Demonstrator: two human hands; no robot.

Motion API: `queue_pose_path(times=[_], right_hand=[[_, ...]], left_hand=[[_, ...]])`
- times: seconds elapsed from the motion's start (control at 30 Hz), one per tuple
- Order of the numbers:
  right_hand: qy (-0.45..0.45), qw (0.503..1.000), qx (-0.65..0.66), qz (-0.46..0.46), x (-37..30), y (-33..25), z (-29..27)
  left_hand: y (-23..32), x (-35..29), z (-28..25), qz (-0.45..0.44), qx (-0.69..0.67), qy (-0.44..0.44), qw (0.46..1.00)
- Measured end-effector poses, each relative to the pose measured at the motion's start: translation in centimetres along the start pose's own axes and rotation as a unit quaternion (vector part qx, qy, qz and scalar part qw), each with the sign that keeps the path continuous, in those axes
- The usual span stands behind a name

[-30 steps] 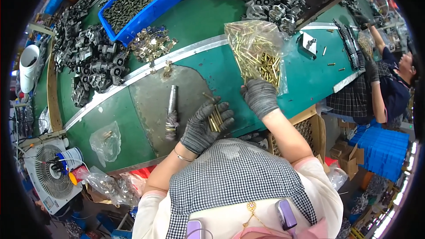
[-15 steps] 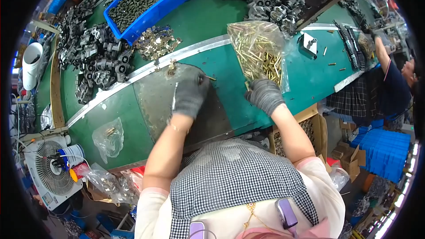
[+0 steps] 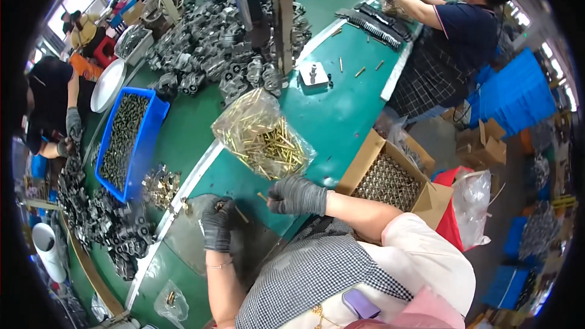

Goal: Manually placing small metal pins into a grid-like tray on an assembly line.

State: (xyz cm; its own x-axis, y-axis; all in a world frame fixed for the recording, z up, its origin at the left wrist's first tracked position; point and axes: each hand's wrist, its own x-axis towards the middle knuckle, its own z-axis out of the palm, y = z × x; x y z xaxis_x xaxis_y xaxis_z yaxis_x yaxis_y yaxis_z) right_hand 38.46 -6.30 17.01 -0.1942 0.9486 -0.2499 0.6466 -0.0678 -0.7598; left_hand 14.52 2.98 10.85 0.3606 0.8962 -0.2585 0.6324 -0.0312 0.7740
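Both my hands wear dark grey gloves. My left hand (image 3: 217, 226) is closed above a worn dark sheet (image 3: 189, 231) on the bench, and a thin metal pin (image 3: 242, 214) sticks out beside its fingers. Whatever else lies inside those fingers is hidden. My right hand (image 3: 298, 196) pinches a brass-coloured pin (image 3: 262, 196), its tip pointing toward my left hand. Just beyond the right hand lies an open clear plastic bag (image 3: 244, 123) full of long brass-coloured pins (image 3: 277, 149).
Small metal clips (image 3: 161, 187) lie in a heap beside a blue bin (image 3: 159, 109) of small dark parts. Dark metal castings (image 3: 207, 36) pile up beyond, near a post (image 3: 282, 18). A cardboard box (image 3: 350, 173) of parts stands at right. A co-worker (image 3: 469, 30) works at far right.
The view has turned toward the right. My right hand has left the bag and now holds a pin clear of it. My left hand stays closed over the dark sheet.
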Motion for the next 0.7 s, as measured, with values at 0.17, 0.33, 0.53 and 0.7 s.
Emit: queue_pose_path(times=[0.17, 0.33, 0.53, 0.7], right_hand=[[0.083, 0.987, 0.113, -0.076, 0.3, -0.3, 0.2], [0.097, 0.995, -0.004, -0.023, -0.3, 0.0, -0.4], [0.117, 0.993, -0.024, -0.001, -1.4, 0.5, -1.2], [0.104, 0.993, -0.052, -0.019, -1.8, 0.7, -1.4]], left_hand=[[4.4, -2.0, 3.5, -0.142, -0.654, -0.081, 0.738], [6.1, -2.1, 5.8, -0.174, -0.723, -0.094, 0.662], [7.7, -2.1, 7.3, -0.103, -0.671, -0.153, 0.718], [7.0, -1.6, 8.4, -0.118, -0.678, -0.224, 0.69]])
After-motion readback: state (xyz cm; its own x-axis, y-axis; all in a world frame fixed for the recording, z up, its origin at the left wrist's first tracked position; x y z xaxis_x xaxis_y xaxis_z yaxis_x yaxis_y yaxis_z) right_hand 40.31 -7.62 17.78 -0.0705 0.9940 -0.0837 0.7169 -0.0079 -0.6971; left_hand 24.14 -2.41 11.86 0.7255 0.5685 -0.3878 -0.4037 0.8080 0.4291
